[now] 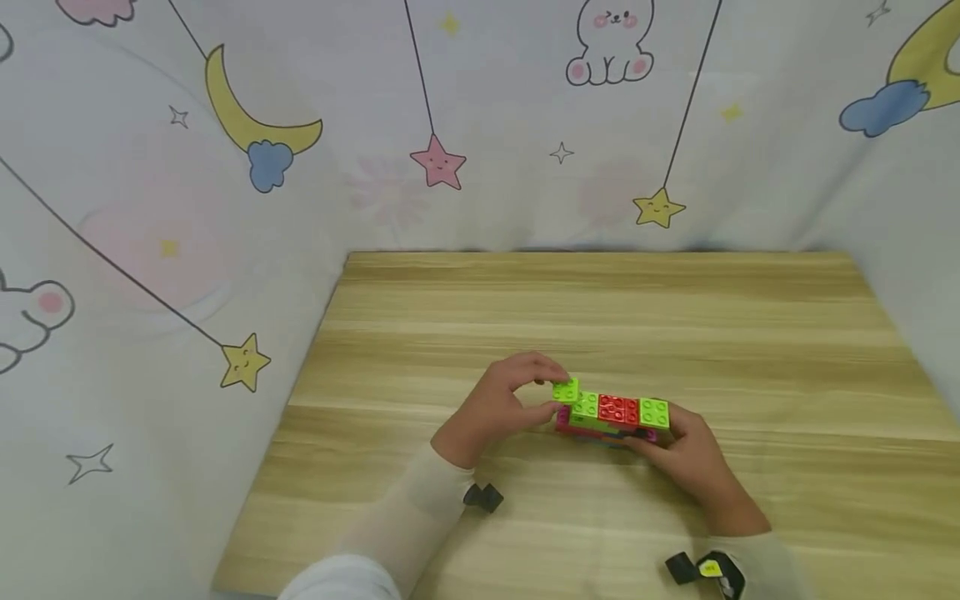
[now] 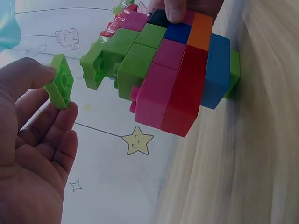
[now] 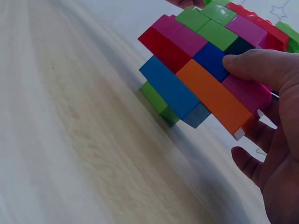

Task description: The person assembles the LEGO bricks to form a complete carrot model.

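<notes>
My left hand (image 1: 498,404) pinches a small light green brick (image 1: 566,391) between thumb and fingertips, beside the left end of a block build. In the left wrist view that green brick (image 2: 60,88) is thin, with its hollow underside showing, and is apart from the build. The build (image 1: 618,409) is a stepped stack of red, green, pink, blue and orange bricks. Its right end is gripped by my right hand (image 1: 697,462). In the right wrist view the thumb presses a dark blue brick (image 3: 212,60), and an orange brick (image 3: 215,95) lies below it.
The build stands on a wood-grain table (image 1: 600,317), on a blue brick (image 3: 170,88) and a green brick (image 3: 156,100) at its base. A pale curtain (image 1: 495,100) with printed stars and moons hangs behind and beside the table.
</notes>
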The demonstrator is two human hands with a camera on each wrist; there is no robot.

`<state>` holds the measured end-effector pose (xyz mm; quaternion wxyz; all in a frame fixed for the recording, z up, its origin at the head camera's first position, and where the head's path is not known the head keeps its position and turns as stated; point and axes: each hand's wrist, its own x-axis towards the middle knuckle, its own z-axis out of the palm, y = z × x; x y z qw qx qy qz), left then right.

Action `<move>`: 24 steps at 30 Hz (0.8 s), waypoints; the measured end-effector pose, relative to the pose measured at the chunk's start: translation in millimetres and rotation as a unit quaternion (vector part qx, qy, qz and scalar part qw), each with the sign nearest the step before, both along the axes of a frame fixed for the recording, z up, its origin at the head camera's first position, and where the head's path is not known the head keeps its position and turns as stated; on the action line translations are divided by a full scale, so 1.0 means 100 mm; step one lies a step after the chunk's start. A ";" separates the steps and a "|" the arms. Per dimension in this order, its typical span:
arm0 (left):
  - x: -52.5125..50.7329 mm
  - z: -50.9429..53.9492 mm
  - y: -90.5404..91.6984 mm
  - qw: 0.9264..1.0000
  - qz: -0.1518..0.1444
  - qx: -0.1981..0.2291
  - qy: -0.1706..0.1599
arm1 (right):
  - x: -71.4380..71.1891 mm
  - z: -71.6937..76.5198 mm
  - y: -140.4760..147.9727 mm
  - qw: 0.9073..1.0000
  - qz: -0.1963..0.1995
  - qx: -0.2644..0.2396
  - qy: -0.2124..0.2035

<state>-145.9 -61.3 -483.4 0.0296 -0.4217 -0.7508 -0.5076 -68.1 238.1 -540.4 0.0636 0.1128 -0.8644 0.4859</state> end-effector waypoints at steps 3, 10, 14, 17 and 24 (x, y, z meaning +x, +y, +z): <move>0.07 0.01 -0.05 1.000 -0.001 -0.018 0.012 | -0.01 -0.01 -0.07 1.000 0.007 -0.010 -0.001; 0.12 0.07 -0.09 0.998 0.001 -0.048 0.049 | -0.01 0.01 -0.15 1.000 0.009 -0.018 0.006; 0.12 0.11 -0.09 0.996 0.001 -0.064 0.070 | -0.02 0.00 -0.14 1.000 0.011 -0.013 0.013; 0.13 0.15 -0.08 0.993 0.001 -0.080 0.083 | -0.03 0.00 -0.14 1.000 0.013 -0.017 0.014; 0.14 0.20 -0.07 0.991 0.001 -0.100 0.092 | -0.03 0.02 -0.16 0.999 0.016 -0.023 0.019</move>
